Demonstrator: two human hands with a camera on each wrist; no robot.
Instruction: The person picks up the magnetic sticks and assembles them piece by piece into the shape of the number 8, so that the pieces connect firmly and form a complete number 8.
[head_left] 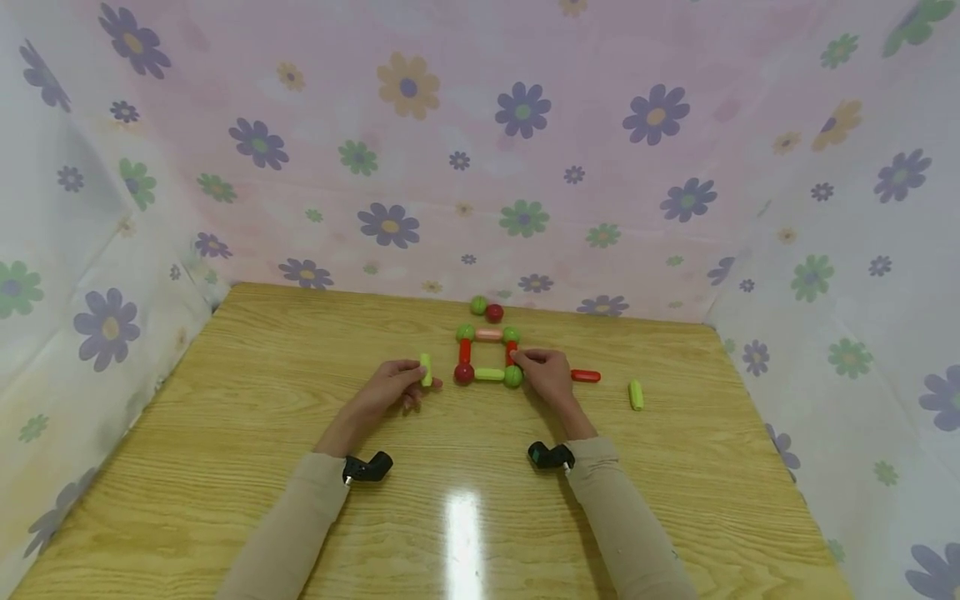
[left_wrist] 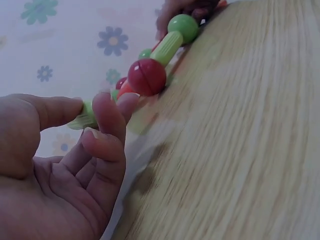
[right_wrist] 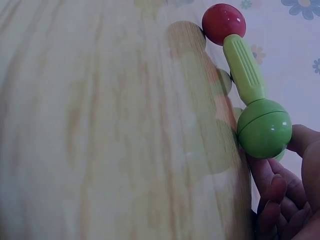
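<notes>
My left hand [head_left: 392,386] pinches a light green stick [head_left: 426,370] between thumb and fingertips, left of a square of sticks and balls on the table. A dark red ball [head_left: 464,372] forms the square's near left corner; a green ball [head_left: 513,376] forms the near right one. Between them lies another light green stick [right_wrist: 244,67]. My right hand [head_left: 547,374] pinches the red stick [head_left: 512,348] of the right side, its fingers partly hidden behind the green ball in the right wrist view. A second red stick [head_left: 465,351] makes the left side, a pink stick [head_left: 489,334] the far side.
Behind the square, a loose green ball [head_left: 478,305] and a dark red ball [head_left: 494,313] sit near the table's back edge. To the right lie a loose red stick [head_left: 586,376] and a light green stick [head_left: 636,395]. Flowered cloth [head_left: 450,167] surrounds the wooden table [head_left: 247,400].
</notes>
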